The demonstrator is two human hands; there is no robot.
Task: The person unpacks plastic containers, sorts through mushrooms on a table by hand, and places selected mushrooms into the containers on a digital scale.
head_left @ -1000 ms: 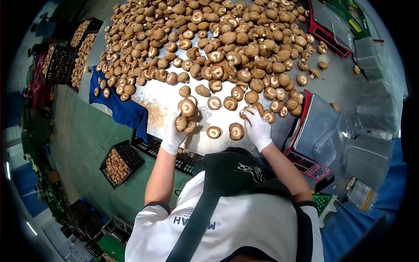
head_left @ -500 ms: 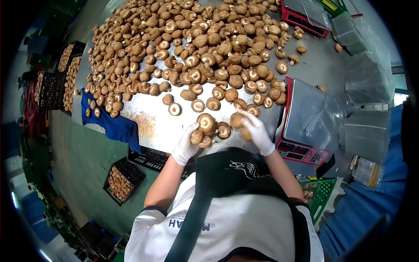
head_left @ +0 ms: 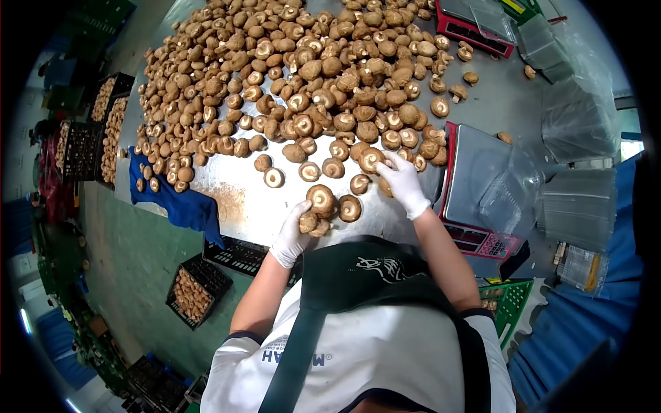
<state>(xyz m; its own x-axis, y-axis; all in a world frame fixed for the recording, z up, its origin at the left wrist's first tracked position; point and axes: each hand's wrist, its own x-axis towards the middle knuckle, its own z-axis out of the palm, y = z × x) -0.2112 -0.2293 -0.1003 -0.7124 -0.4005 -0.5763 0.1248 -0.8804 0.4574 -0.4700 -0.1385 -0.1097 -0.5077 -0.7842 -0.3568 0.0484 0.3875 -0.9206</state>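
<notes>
My left hand [head_left: 291, 237], in a white glove, is closed around several brown shiitake mushrooms [head_left: 319, 200], the largest with its pale underside and stem showing. Just right of them a single shiitake [head_left: 350, 208] lies stem side up on the metal table [head_left: 268, 205]. My right hand [head_left: 405, 184], also gloved in white, has its fingertips on a shiitake [head_left: 370, 160] at the near edge of the heap. Another cap [head_left: 385, 186] shows partly under its palm. Between the hands lies a loose shiitake [head_left: 359, 184].
A large heap of shiitake [head_left: 310, 69] covers the far part of the table. To the right stand a red-edged scale [head_left: 482, 175] and clear plastic trays [head_left: 577, 210]. A blue cloth [head_left: 172, 205] hangs over the left edge, near a black crate [head_left: 215, 279] on the floor.
My right hand has moved away from me, up to the heap's near edge, and its fingers now meet a shiitake there. My left hand keeps its mushrooms nearly in place.
</notes>
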